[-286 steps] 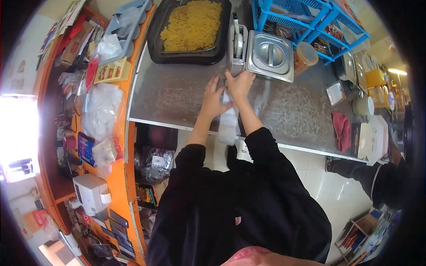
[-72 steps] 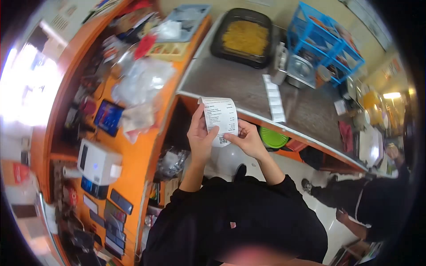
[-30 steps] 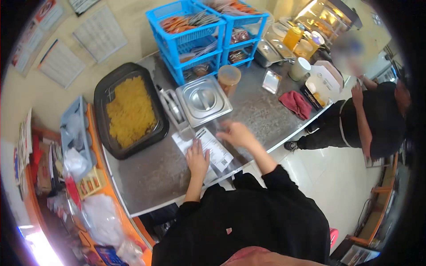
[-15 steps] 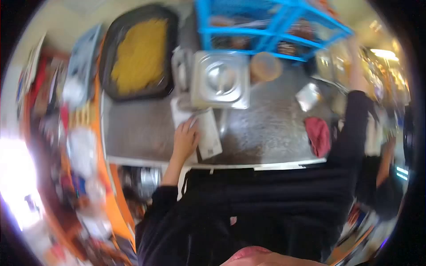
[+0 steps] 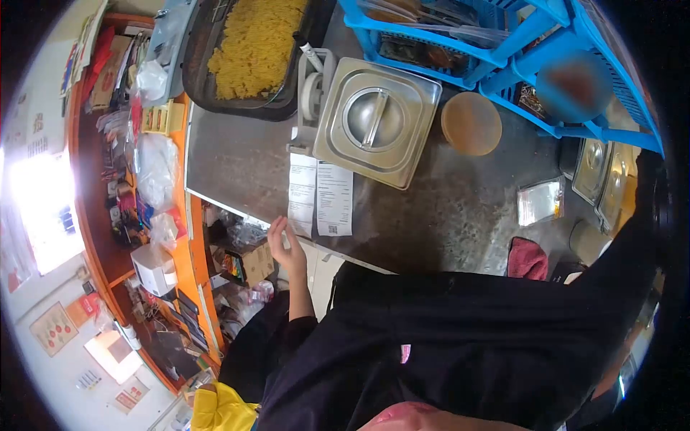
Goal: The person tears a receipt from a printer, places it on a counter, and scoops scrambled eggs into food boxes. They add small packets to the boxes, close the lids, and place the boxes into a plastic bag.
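Note:
My left hand (image 5: pixel 285 243) is held at the near edge of the metal counter, its fingers loosely apart and nothing in them. Just beyond the fingertips lie two printed receipts, a left slip (image 5: pixel 301 190) and a right slip (image 5: pixel 335 201), side by side on the countertop. Above them stand a tape dispenser (image 5: pixel 313 97) and a square steel container with a handled lid (image 5: pixel 402 154). My right arm, in a dark sleeve (image 5: pixel 632 230), stretches forward at the far right beside a blue plastic basket rack (image 5: pixel 528 68). The right hand itself does not show.
A dark tray (image 5: pixel 198 82) of yellow crumbly food stands at the back left. A round tub (image 5: pixel 471 123), a small clear packet (image 5: pixel 540 201) and a red cloth (image 5: pixel 527 258) lie rightward. Orange shelving (image 5: pixel 188 237) borders the left side.
My left hand has drawn back from the receipts toward the counter edge and its fingers have opened. The view has swung, and the two receipts now show fully, side by side.

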Tool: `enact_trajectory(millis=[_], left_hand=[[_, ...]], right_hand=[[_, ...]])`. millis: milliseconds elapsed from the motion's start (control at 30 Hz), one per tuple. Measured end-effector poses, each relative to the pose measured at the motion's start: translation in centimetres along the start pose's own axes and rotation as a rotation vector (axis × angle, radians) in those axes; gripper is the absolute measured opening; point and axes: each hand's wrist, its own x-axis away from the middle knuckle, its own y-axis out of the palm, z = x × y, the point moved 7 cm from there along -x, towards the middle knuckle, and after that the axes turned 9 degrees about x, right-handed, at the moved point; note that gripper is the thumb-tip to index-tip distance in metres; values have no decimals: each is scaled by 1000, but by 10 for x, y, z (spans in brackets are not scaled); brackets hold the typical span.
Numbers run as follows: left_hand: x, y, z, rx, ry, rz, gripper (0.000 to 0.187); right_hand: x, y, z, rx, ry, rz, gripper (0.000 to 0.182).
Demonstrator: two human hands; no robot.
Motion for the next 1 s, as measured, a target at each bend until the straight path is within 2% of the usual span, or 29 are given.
enact_trajectory(millis=[200,333,400,567,700,767,800,833,867,967,1000], left_hand=[[10,9,19,15,14,32,18],[3,14,41,26,124,13,18],[-2,15,57,32,258,11,19],[-7,7,72,120,337,-19,16],[-9,3,82,207,365,-19,19],[-8,7,98,264,395,-68,20],[-8,13,114,315,414,-114,20],[-8,22,128,378,440,-172,20],[-7,35,142,454,487,-313,22],[10,82,193,855,162,-779,31],[24,97,214,920,136,-996,44]], right_hand=[[-19,4,-14,-22,-41,11,41],[-60,13,-51,-23,-112,36,44],[-93,26,-97,-27,-176,59,46],[-182,52,-215,4,-292,120,49],[-198,32,-291,-10,-313,176,52],[-173,11,-313,-85,-317,213,54],[-139,-10,-314,-88,-229,219,55],[-106,-21,-310,-278,-240,232,56],[-73,-31,-306,-467,-255,246,57],[94,-29,-326,-755,-146,-45,41],[151,-42,-341,-787,-97,-41,37]])
